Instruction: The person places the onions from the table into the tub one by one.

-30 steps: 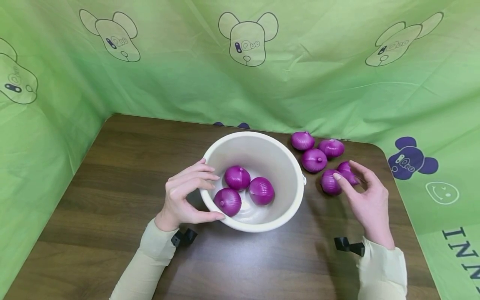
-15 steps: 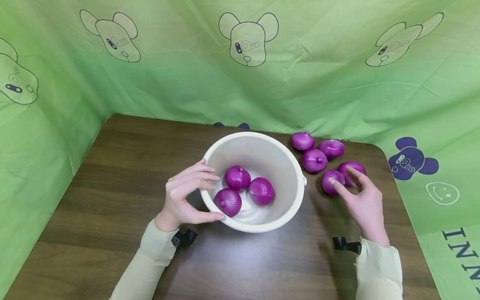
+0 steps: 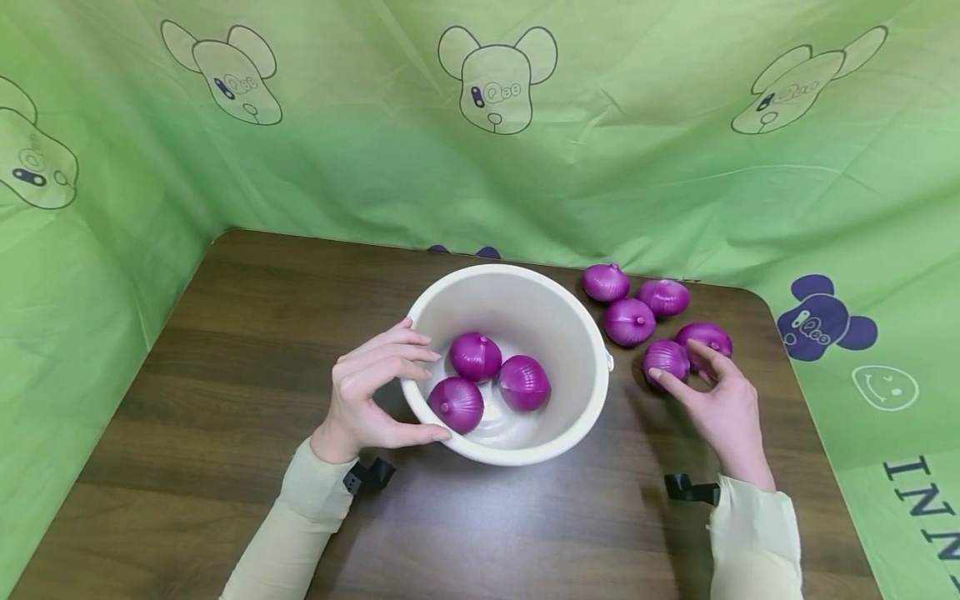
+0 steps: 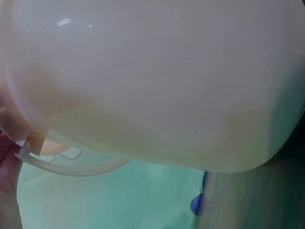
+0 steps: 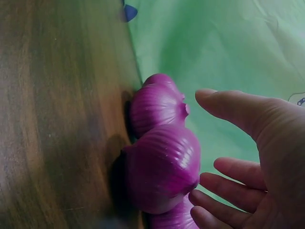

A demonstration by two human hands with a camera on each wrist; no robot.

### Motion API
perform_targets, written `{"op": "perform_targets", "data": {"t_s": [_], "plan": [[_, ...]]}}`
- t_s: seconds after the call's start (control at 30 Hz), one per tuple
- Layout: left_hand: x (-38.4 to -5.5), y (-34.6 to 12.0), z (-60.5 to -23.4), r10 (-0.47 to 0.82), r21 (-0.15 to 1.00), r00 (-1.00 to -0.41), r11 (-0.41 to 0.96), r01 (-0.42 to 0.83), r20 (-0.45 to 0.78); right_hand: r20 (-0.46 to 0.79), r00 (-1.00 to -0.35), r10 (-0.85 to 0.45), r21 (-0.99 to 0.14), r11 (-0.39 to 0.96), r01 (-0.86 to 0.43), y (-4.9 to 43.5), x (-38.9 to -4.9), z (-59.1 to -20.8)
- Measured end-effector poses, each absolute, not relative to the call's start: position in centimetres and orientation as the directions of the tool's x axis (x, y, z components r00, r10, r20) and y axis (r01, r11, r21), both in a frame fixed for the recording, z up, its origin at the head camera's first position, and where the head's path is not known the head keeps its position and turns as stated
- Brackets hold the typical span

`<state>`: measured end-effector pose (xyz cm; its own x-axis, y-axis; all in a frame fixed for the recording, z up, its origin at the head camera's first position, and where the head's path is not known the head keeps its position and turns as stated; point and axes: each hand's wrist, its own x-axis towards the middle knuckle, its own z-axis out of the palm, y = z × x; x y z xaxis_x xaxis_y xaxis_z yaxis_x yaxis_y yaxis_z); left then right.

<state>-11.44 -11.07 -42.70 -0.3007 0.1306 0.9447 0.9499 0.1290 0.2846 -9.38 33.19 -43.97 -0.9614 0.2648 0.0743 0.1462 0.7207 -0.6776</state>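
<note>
Apparently loading onions into a bucket, a bit under halfway judging by the count; picking step in hand. Count three onions inside, lying on bucket floor. Count five more outside, bunched on worktop right of bucket, toward far corner.

Steadying bucket with left grip: clasping rim, fingers curled over inside, thumb along near side. Carrying nothing in right grip: thumb and fingers spread, unclosed, poised at nearest loose onion. Showing a gap between thumb and onion in right wrist view; can't tell if lower fingertips touch.

Probably calls next for closing thumb and fingers round that onion, well centred, then lifting over rim and lowering among the three inside. Looks smooth and round, so likely to roll if pinched off-centre. Could also nudge neighbour onion, sitting just beside. Best hold bucket firm meanwhile.
</note>
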Motion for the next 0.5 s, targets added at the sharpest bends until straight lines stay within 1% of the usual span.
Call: {"op": "perform_targets", "data": {"t_s": [0.5], "plan": [[-11.45, -11.04, -42.72, 0.129, 0.281, -0.298, 0.133, 0.950, 0.946, 0.066, -0.967, 0.247, -0.673, 0.726, 0.140, 33.40, -9.58, -44.70]]}}
